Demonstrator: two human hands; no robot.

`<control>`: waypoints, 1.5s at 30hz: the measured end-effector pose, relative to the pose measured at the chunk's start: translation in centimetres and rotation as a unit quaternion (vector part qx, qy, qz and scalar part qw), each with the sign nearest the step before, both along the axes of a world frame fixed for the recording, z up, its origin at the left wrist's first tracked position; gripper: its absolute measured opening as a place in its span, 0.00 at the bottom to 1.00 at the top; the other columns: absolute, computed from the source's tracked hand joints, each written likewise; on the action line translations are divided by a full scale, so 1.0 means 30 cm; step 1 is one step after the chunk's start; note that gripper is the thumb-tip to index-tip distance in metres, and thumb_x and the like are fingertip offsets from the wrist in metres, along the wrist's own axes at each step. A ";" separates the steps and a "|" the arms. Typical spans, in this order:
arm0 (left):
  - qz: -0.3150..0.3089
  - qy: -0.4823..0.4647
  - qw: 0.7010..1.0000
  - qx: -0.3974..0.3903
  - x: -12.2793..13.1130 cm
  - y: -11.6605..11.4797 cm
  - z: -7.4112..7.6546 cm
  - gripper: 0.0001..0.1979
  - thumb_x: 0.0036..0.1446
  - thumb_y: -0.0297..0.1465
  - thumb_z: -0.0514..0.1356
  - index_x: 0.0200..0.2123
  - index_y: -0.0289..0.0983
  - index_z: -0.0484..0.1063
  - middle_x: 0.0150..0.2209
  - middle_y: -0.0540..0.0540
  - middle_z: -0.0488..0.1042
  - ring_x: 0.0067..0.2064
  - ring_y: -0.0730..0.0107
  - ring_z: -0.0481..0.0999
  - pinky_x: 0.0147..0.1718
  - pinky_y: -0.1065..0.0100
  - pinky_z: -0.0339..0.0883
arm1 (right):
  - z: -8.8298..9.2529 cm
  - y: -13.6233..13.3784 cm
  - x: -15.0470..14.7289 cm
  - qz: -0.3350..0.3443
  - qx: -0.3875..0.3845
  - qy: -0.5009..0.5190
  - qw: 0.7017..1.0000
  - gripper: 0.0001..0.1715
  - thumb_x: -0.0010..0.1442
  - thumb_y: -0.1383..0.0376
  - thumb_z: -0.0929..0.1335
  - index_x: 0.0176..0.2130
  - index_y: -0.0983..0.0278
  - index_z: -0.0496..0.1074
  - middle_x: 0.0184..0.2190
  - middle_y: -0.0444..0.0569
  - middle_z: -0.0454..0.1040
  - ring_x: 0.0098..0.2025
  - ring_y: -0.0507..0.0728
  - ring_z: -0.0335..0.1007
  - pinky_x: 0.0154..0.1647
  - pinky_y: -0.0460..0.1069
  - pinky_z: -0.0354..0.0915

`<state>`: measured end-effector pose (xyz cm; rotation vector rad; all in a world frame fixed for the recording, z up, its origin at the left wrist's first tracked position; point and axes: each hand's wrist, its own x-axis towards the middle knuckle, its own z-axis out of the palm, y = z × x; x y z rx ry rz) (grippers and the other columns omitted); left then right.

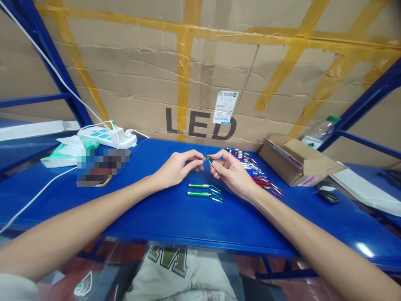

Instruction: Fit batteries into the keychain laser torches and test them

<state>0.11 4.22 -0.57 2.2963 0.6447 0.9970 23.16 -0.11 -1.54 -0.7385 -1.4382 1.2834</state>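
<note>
My left hand (183, 166) and my right hand (228, 169) meet above the blue table, fingers closed in a pinch. Between them they hold a small green keychain flashlight (207, 159). Its green carabiner clip shows at my right fingertips, while my left fingers hide most of the barrel. Just below lie two more green keychain flashlights, an upper one (198, 185) and a lower one (199, 194), side by side with their clips to the right. Partly behind my right hand is a row of similar pieces in black, purple, blue, silver and red (266, 182).
An opened cardboard box (290, 161) stands at the right, beside a black computer mouse (328, 196) and a plastic bottle (322, 129). At the left are a white power strip (100, 136), a soft packet (70, 150) and a blurred phone-like object (103, 168). A large taped carton (140, 83) backs the table.
</note>
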 end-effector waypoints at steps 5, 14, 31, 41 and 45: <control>0.021 0.035 0.999 0.028 -0.011 0.018 -0.003 0.11 0.75 0.37 0.58 0.51 0.39 0.77 0.40 0.48 0.85 0.39 0.66 0.84 0.44 0.66 0.74 | -0.007 0.027 0.033 -0.034 0.031 -0.081 0.996 0.23 0.64 0.47 0.77 0.49 0.58 0.76 0.32 0.43 0.75 0.32 0.54 0.69 0.33 0.50 0.65; 0.029 0.177 0.972 0.153 -0.032 0.023 0.008 0.14 0.76 0.39 0.59 0.53 0.38 0.80 0.51 0.43 0.84 0.51 0.56 0.82 0.53 0.59 0.72 | 0.018 0.055 0.111 -0.084 0.193 -0.362 0.908 0.14 0.74 0.54 0.66 0.46 0.59 0.77 0.38 0.50 0.79 0.38 0.60 0.73 0.43 0.55 0.67; -0.032 0.232 0.968 0.093 -0.045 0.029 0.015 0.13 0.73 0.39 0.62 0.49 0.38 0.83 0.44 0.43 0.80 0.43 0.61 0.79 0.43 0.64 0.68 | 0.111 0.027 0.185 0.064 0.158 -0.504 0.846 0.14 0.71 0.55 0.67 0.39 0.62 0.76 0.36 0.48 0.80 0.36 0.58 0.72 0.39 0.51 0.64; -0.037 0.250 0.966 0.057 -0.052 0.019 0.041 0.15 0.73 0.42 0.60 0.48 0.39 0.83 0.44 0.44 0.80 0.44 0.62 0.79 0.43 0.64 0.69 | 0.113 0.014 0.172 0.072 0.143 -0.494 0.854 0.14 0.69 0.55 0.69 0.38 0.62 0.77 0.35 0.48 0.81 0.33 0.57 0.72 0.35 0.51 0.63; -0.042 0.255 0.965 0.041 -0.047 -0.016 0.063 0.26 0.67 0.52 0.65 0.58 0.39 0.77 0.49 0.43 0.77 0.48 0.59 0.77 0.48 0.62 0.69 | 0.113 0.004 0.156 0.056 0.149 -0.488 0.858 0.17 0.69 0.51 0.70 0.36 0.61 0.75 0.31 0.46 0.78 0.31 0.56 0.69 0.33 0.51 0.62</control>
